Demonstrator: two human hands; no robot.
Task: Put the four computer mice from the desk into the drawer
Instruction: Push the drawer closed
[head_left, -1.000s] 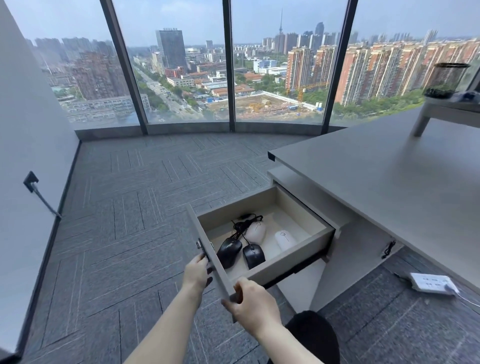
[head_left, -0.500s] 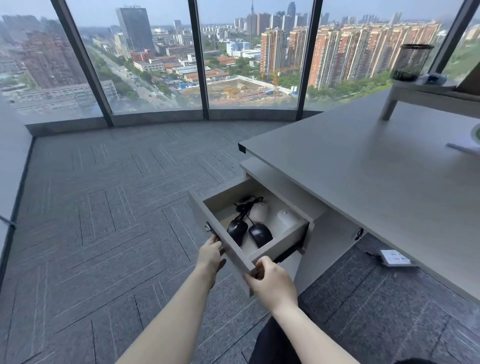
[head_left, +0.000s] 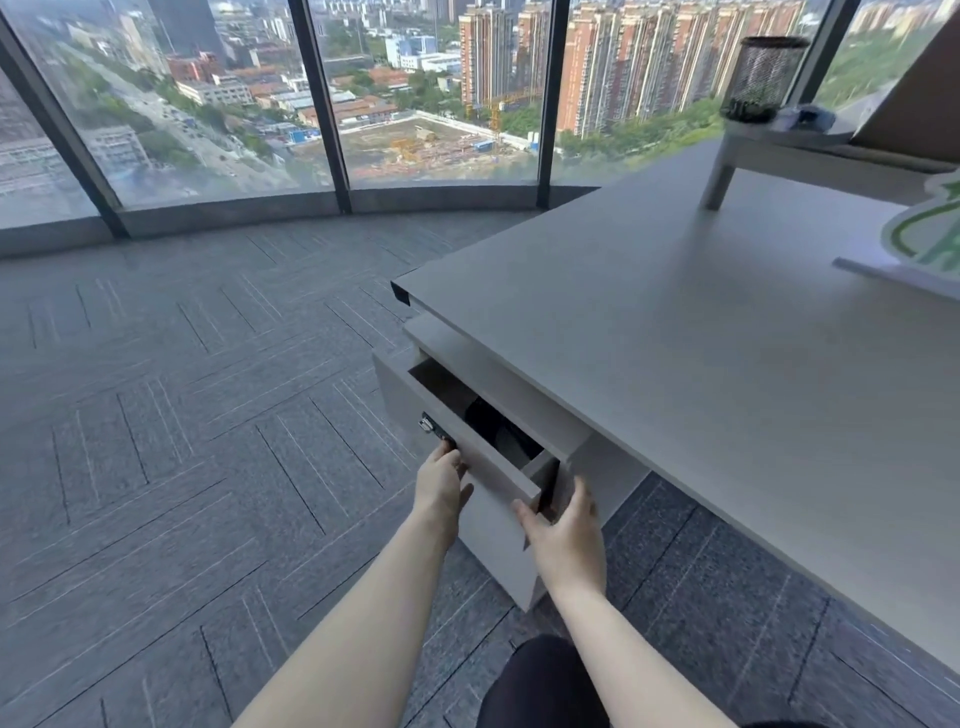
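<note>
The grey drawer (head_left: 415, 400) under the desk (head_left: 675, 364) is pushed almost fully in, leaving only a narrow gap at its top. Through that gap I see one dark mouse (head_left: 498, 431); the other mice are hidden under the desk's edge. My left hand (head_left: 441, 480) lies flat against the drawer front just below its small lock. My right hand (head_left: 566, 530) presses at the front's right corner, fingers spread. Neither hand holds a mouse.
On the desk stand a white riser shelf (head_left: 779, 143) with a black mesh pen holder (head_left: 763, 78), and a green-and-white item (head_left: 930, 234) lies at the right edge. Grey carpet (head_left: 208, 415) spreads to the left, up to tall windows (head_left: 426, 93).
The drawer has slid from wide open to nearly closed, hiding most of the mice. Both hands moved forward with its front and went from gripping its top edge to pressing on it.
</note>
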